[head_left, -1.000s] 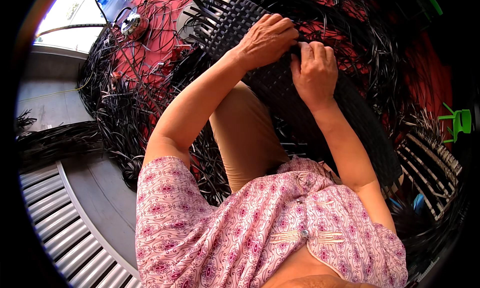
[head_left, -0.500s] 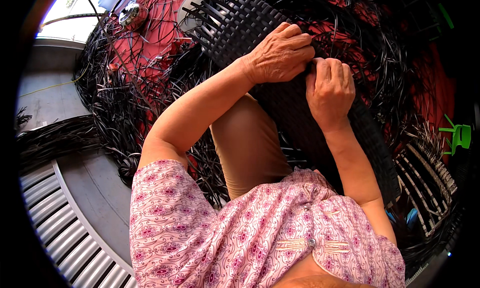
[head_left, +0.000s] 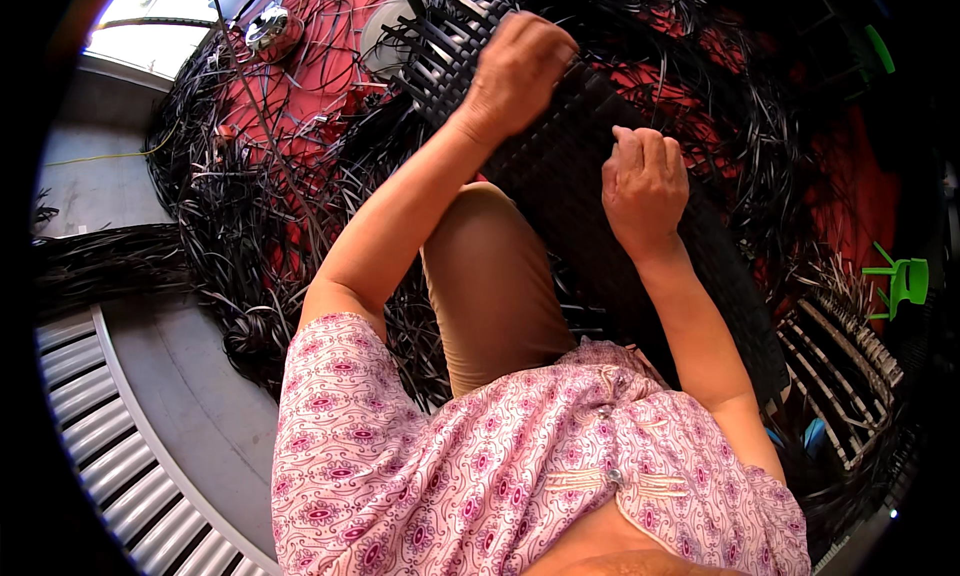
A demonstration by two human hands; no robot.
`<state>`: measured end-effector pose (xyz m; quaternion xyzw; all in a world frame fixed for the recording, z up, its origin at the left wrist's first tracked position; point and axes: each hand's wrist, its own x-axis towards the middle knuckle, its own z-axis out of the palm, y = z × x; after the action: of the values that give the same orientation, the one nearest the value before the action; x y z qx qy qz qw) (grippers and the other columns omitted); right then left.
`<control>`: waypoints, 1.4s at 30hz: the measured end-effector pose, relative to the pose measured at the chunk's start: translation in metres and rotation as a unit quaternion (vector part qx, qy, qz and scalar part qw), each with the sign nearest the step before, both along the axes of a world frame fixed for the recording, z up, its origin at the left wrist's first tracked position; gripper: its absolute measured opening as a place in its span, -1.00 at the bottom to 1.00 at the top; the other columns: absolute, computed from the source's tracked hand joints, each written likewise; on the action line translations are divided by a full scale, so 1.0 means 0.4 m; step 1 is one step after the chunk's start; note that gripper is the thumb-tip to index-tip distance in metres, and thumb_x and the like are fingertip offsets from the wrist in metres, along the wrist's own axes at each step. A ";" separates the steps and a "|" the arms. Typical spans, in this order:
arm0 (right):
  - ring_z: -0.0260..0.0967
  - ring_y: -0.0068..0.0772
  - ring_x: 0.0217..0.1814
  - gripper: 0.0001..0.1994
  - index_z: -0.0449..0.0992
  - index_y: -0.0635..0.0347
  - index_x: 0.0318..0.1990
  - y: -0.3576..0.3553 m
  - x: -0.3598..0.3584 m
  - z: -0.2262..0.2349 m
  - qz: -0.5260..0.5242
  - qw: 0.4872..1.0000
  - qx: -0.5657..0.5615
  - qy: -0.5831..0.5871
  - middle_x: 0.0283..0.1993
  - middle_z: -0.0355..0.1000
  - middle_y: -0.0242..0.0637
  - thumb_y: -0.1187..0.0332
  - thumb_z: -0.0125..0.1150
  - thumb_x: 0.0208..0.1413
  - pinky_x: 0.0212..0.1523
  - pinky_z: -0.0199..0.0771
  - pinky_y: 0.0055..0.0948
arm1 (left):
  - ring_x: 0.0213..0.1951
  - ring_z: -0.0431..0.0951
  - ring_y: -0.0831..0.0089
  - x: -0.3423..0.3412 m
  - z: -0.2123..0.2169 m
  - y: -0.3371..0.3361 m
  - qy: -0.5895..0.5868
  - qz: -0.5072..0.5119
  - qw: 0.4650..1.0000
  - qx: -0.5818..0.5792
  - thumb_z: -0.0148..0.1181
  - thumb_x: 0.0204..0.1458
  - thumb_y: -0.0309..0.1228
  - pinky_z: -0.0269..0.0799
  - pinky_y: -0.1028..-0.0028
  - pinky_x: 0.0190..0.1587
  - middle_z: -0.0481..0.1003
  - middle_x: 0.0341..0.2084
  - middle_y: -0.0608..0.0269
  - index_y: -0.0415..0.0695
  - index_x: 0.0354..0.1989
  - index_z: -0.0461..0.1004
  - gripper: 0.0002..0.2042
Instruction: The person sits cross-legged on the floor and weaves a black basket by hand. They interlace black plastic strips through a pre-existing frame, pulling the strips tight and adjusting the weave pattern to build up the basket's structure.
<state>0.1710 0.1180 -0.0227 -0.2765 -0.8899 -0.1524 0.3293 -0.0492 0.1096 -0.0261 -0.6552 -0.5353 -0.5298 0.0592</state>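
Observation:
A black woven panel (head_left: 570, 146) of flat strips slants across the middle, with loose strip ends (head_left: 440, 51) sticking out at its far left. My left hand (head_left: 515, 71) is at the panel's far part, its fingers curled and closed; what they hold, if anything, is hidden under the hand. My right hand (head_left: 647, 181) is over the panel's right side, apart from the left hand. Its fingers are bent together and the thumb is pressed near the index finger; I cannot make out a strip in them. My knee in tan trousers (head_left: 495, 286) sits left of the panel's near part.
Heaps of loose black strips (head_left: 240, 216) cover much of the red floor covering (head_left: 330, 36). A shiny metal kettle (head_left: 270, 31) stands at the far left. Slatted metal (head_left: 130, 456) is at the near left. A small green chair (head_left: 908, 281) and a pale slatted frame (head_left: 840, 376) are at right.
My left hand has moved up and left along the panel, away from the right hand. My right hand has shifted slightly left and down. The hands were close together before.

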 end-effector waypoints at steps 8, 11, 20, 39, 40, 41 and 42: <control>0.35 -0.28 -0.15 -0.70 0.51 0.10 -0.07 0.024 -0.112 0.061 0.062 0.995 -0.020 0.072 -0.19 0.39 -0.36 0.37 0.29 0.00 -0.11 0.35 -0.29 | -0.10 0.46 0.15 -0.130 -0.031 0.006 0.166 0.041 0.985 0.021 0.24 0.04 -0.43 0.34 0.27 -0.01 0.49 -0.20 0.16 -0.15 -0.22 0.51 -0.85; 0.35 -0.24 -0.15 -0.73 0.51 0.16 -0.12 0.045 -0.177 0.044 0.050 0.997 -0.035 0.043 -0.22 0.38 -0.31 0.34 0.28 0.00 -0.12 0.36 -0.28 | -0.15 0.45 0.16 -0.139 -0.030 0.019 0.171 0.031 0.984 0.030 0.23 0.04 -0.44 0.34 0.27 -0.04 0.47 -0.25 0.17 -0.15 -0.25 0.50 -0.87; 0.39 -0.24 -0.20 -0.78 0.54 0.15 -0.19 0.058 -0.250 0.007 -0.001 1.000 -0.014 -0.013 -0.30 0.38 -0.29 0.38 0.29 -0.03 -0.16 0.46 -0.32 | -0.19 0.43 0.18 -0.157 -0.048 0.027 0.188 0.036 0.981 0.032 0.23 0.02 -0.48 0.33 0.29 -0.08 0.45 -0.29 0.21 -0.12 -0.27 0.49 -0.89; 0.33 -0.31 -0.22 -0.85 0.46 0.19 -0.25 0.014 -0.228 -0.037 0.069 0.997 0.020 0.039 -0.33 0.32 -0.30 0.36 0.04 0.07 -0.21 0.37 -0.36 | -0.16 0.44 0.09 -0.156 -0.075 -0.031 0.188 0.068 0.980 0.010 0.19 0.07 -0.52 0.36 0.25 -0.06 0.47 -0.26 0.14 -0.14 -0.24 0.50 -0.91; 0.34 -0.26 -0.14 -0.80 0.47 0.22 -0.17 -0.024 -0.182 -0.031 0.078 0.996 -0.045 0.023 -0.22 0.35 -0.26 0.37 0.11 0.05 -0.11 0.37 -0.32 | -0.16 0.44 0.09 -0.149 -0.066 -0.028 0.190 0.062 0.980 0.000 0.19 0.08 -0.52 0.36 0.24 -0.06 0.48 -0.26 0.14 -0.15 -0.24 0.50 -0.90; 0.34 -0.23 -0.08 -0.74 0.46 0.23 -0.11 -0.060 -0.143 -0.010 0.117 0.988 -0.085 0.051 -0.14 0.35 -0.23 0.38 0.16 0.02 -0.04 0.36 -0.29 | -0.16 0.45 0.10 -0.152 -0.054 -0.036 0.211 0.063 0.975 -0.009 0.20 0.08 -0.51 0.37 0.25 -0.06 0.48 -0.26 0.14 -0.15 -0.23 0.50 -0.90; 0.35 -0.21 -0.01 -0.67 0.46 0.24 -0.04 -0.097 -0.092 0.005 0.153 0.977 -0.128 0.076 -0.06 0.36 -0.21 0.39 0.20 0.00 0.03 0.35 -0.26 | -0.16 0.44 0.10 -0.151 -0.049 -0.039 0.207 0.068 0.976 -0.024 0.19 0.09 -0.50 0.37 0.25 -0.06 0.48 -0.26 0.13 -0.15 -0.22 0.50 -0.90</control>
<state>0.1342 0.0791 -0.0205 -0.1873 -0.9063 0.0363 0.3771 -0.1096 0.0941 -0.0458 -0.7136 -0.5674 -0.3648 0.1888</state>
